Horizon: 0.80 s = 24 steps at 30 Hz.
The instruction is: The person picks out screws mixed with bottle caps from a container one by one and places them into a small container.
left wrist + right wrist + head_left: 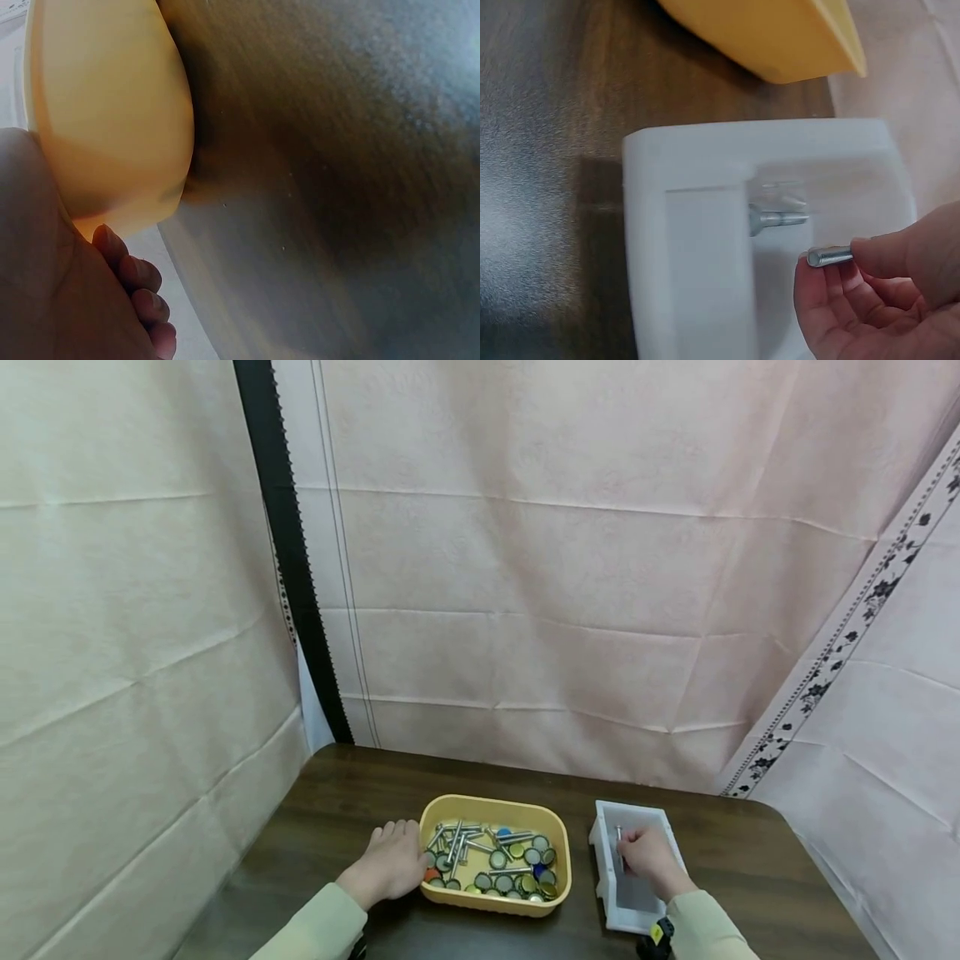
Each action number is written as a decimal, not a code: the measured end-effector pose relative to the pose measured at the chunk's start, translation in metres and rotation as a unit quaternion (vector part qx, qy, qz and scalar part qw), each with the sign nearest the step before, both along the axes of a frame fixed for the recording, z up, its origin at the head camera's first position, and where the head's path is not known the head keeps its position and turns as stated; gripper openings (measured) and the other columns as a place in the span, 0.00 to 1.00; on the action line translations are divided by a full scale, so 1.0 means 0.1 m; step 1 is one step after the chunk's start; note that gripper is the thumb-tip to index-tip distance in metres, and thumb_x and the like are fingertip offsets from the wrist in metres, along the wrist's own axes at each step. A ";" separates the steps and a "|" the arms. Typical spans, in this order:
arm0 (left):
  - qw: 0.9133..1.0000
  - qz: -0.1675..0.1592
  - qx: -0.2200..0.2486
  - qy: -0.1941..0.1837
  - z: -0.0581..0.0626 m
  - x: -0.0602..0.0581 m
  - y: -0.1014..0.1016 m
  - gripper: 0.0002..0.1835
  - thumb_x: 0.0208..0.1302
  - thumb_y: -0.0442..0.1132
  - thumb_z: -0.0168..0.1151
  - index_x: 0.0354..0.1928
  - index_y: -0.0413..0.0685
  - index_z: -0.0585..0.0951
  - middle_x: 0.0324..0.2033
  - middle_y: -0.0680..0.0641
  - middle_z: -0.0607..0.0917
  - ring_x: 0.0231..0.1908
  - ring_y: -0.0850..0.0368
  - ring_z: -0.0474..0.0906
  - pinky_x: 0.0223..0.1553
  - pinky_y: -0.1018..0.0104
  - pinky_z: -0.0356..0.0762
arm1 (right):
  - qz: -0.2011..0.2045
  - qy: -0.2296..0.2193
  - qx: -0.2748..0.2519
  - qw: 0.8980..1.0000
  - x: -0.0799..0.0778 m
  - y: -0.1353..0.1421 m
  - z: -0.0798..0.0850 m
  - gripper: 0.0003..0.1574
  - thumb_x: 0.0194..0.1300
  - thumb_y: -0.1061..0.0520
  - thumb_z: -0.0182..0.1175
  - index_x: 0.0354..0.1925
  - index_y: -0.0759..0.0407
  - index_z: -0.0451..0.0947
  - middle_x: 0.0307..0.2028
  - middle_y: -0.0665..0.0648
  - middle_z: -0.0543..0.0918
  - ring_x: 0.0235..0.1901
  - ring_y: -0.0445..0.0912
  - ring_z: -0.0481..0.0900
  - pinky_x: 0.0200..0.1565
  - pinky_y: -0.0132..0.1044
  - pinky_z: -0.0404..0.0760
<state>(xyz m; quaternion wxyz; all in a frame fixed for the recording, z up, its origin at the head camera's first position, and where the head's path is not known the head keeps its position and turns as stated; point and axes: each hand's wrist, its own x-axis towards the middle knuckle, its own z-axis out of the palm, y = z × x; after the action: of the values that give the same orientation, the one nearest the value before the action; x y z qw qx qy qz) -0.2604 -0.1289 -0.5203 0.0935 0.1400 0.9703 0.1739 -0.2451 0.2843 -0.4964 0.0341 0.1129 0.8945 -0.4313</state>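
Note:
With thumb and fingertips, my right hand [651, 858] pinches a short silver bolt [830, 256] above the white tray [705, 262]; the fingers hide part of it. Another bolt [780, 218] lies inside that tray. My left hand [392, 862] holds the left side of a yellow tub [491, 906]. Its thumb lies over the rim, while the other fingers [142, 274] are bent beside the outer wall in the left wrist view. Inside the tub are several silver bolts [455, 842] mixed with round bottle caps [503, 884], mostly green and silver, a few blue or orange.
Both containers stand on a dark wooden table [360, 777], the white tray a short way right of the tub. Pale creased cloth [525, 568] hangs behind the table and down both sides. A black strip [292, 552] runs along the cloth at the left.

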 end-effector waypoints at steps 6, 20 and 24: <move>1.000 0.001 0.002 0.008 -0.02 0.00 0.02 0.20 0.68 0.51 0.54 0.50 0.42 0.70 0.36 0.49 0.69 0.38 0.50 0.61 0.43 0.51 0.58 | 0.000 -0.031 0.017 0.999 -0.01 0.01 -0.10 0.17 0.66 0.63 0.52 0.19 0.59 0.69 0.18 0.54 0.70 0.21 0.47 0.71 0.25 0.37 0.71; 1.000 0.004 0.005 0.011 0.00 0.01 0.03 0.22 0.68 0.50 0.55 0.52 0.40 0.70 0.37 0.48 0.70 0.38 0.50 0.61 0.43 0.50 0.58 | -0.013 -0.047 0.011 0.999 -0.04 -0.04 -0.16 0.10 0.66 0.62 0.51 0.29 0.63 0.76 0.25 0.58 0.75 0.25 0.49 0.75 0.27 0.38 0.73; 1.000 0.005 0.005 0.008 0.01 0.01 0.02 0.22 0.68 0.50 0.54 0.53 0.40 0.70 0.37 0.47 0.70 0.38 0.50 0.62 0.43 0.50 0.58 | -0.011 -0.045 0.008 0.999 -0.04 -0.06 -0.16 0.10 0.65 0.62 0.51 0.28 0.63 0.75 0.25 0.57 0.75 0.25 0.49 0.75 0.27 0.38 0.72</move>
<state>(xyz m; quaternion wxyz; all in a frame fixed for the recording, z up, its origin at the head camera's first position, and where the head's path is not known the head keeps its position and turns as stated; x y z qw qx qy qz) -0.2591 -0.1271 -0.5197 0.0844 0.1370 0.9708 0.1782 -0.2495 0.2786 -0.5128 0.0693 0.1421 0.8942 -0.4188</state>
